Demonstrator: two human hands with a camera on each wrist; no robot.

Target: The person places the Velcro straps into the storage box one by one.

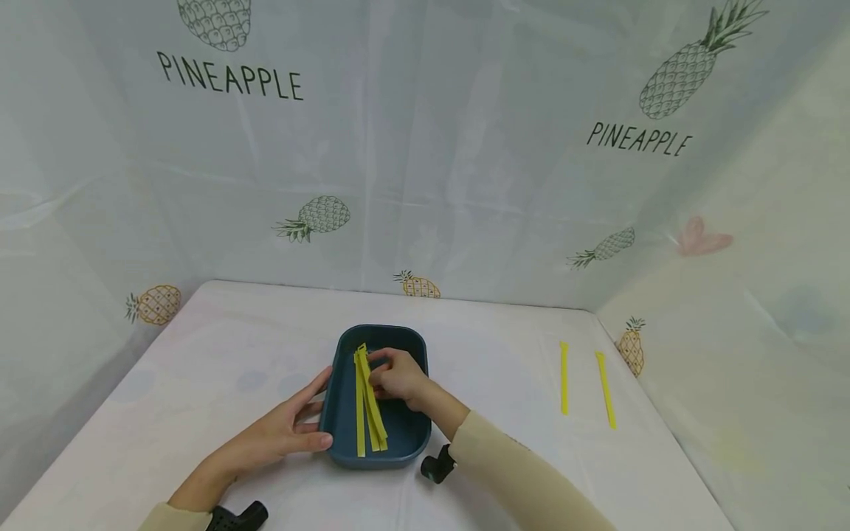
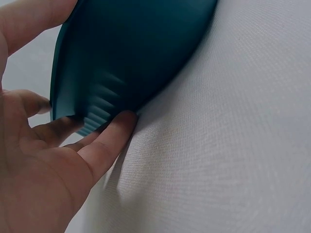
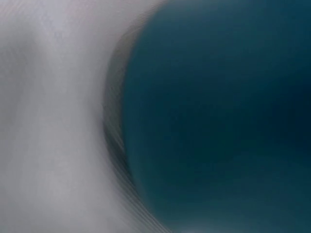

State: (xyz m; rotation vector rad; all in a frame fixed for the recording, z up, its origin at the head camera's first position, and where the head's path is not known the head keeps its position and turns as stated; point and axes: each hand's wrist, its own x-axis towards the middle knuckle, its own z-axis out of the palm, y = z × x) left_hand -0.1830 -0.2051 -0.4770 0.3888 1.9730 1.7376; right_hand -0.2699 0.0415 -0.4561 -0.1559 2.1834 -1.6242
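A dark blue-green tray (image 1: 415,435) with rounded corners stands on the table. Several flat yellow strips (image 1: 361,420) lie lengthwise in its left half, their narrow headed ends toward the back. My left hand (image 1: 279,435) rests against the tray's left side, its thumb near the front corner and the other fingers spread along the wall. In the left wrist view, the fingertips of that hand (image 2: 53,160) touch the tray's outer wall (image 2: 141,43) low down. My right hand (image 1: 401,380) reaches into the tray with bent fingers and pinches the edge of a strip. The fingertips are partly hidden.
On the right of the white-covered table (image 1: 491,442) lie two more yellow strips, one fairly straight (image 1: 564,380) and one slanted (image 1: 606,391). A pineapple-print curtain (image 1: 432,147) hangs behind and beside the table. The right wrist view shows mostly blurred tray wall (image 3: 209,121).
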